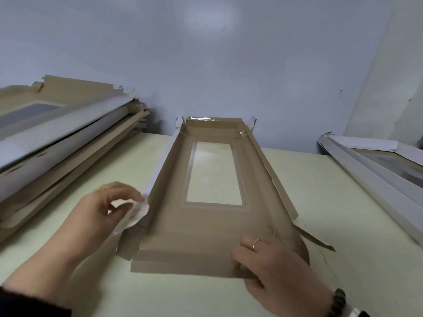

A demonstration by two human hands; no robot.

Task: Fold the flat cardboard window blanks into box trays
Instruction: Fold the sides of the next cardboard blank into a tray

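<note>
Seen from the person's own head, looking down at a pale green table. Nearest, the right hand grips the near right corner of a brown cardboard window blank, fingers curled over the near flap and the thumb tucked at its edge. Just left, the left hand pinches a white corner tab at the blank's near left side between thumb and fingertips. The blank lies in the middle of the table, running lengthwise away toward the wall, its clear rectangular window showing the tabletop beneath. Its two long side walls are partly raised and the far end wall stands up with shiny tape at the corners, while the near end flap lies flat, so this tray looks roughly half formed, the near end and its corners left to do. Farther back, a tall stack of flat blanks sits along the table's left edge, apparently waiting, and a white-sided tray rests at the right edge.
</note>
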